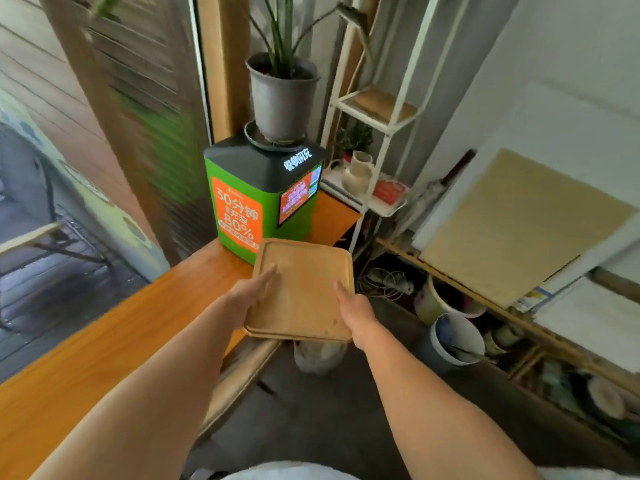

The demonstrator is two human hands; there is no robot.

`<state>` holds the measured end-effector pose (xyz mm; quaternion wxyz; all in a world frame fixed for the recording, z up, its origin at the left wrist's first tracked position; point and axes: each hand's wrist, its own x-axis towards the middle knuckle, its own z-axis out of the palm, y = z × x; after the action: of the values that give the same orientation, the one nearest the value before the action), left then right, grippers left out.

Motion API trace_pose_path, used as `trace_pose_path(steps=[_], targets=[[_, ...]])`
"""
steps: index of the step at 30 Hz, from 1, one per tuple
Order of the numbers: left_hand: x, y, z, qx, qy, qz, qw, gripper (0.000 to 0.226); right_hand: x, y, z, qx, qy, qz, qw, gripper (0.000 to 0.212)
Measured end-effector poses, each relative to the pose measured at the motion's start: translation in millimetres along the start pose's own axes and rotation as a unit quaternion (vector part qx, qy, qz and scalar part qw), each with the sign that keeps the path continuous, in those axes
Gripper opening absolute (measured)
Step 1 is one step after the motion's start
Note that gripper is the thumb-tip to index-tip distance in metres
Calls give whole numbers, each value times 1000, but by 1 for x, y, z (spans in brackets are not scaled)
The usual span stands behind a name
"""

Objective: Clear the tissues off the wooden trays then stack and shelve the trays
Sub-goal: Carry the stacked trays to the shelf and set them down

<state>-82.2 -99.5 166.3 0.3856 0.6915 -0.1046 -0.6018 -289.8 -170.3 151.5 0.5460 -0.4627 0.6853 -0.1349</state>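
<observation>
Currently we hold the trays (303, 289) mid-frame, stacked: two edges show at the near rim, top face bare, no tissues on it. Stack sits in the air past the counter (114, 341) edge, far end just above the counter corner, near end over the floor.

Left hand (247, 299) clamps the left edge, fingers (268, 273) flat on top, pointing up-frame; thumb hidden. Right hand (356, 311) clamps the near right corner, thumb on top, the rest hidden beneath. Both closed on the stack, neither free.

Key relation: the shelf (367, 112) stands up and right of the stack, in the upper centre-right of the frame. Long axis of the trays runs away from us, tilted slightly right, roughly toward it. Right hand is the nearer one.

Shelf levels as we read them:
- upper board (384, 105): looks to carry a wooden slab already, likely the target
- lower board (377, 206): taken by a jug (358, 173) and a red item (389, 192)

In the way:
- green kiosk (263, 199) just beyond the far edge, left of the path
- plant pot (282, 95) on top of the kiosk, leaves overhang toward the shelf
- white uprights of the shelf narrow the entry

Judgement: lift and swing right, keep the stack level so the top tray doesn't slide, and enter between the uprights end first.
</observation>
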Motion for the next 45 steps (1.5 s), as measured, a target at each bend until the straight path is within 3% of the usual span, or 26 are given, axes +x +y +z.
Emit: trace_pose_path(steps=[3, 10, 18, 30, 36, 45], targets=[[-2, 5, 81, 49, 11, 11, 999, 84, 13, 19, -75, 29, 17, 4, 999, 72], [-3, 16, 243, 101, -54, 58, 992, 74, 42, 63, -226, 75, 59, 22, 995, 84], [19, 67, 310, 110, -52, 102, 987, 78, 95, 34, -294, 119, 37, -7, 992, 75], [112, 236, 366, 118, -74, 157, 978, 78, 215, -111, -347, 130, 84, -62, 986, 76], [157, 308, 374, 142, -40, 170, 974, 80, 281, -175, -351, 127, 73, -73, 986, 65], [237, 438, 419, 55, 42, 221, 973, 73, 415, -338, -405, 22, 39, -143, 989, 78]])
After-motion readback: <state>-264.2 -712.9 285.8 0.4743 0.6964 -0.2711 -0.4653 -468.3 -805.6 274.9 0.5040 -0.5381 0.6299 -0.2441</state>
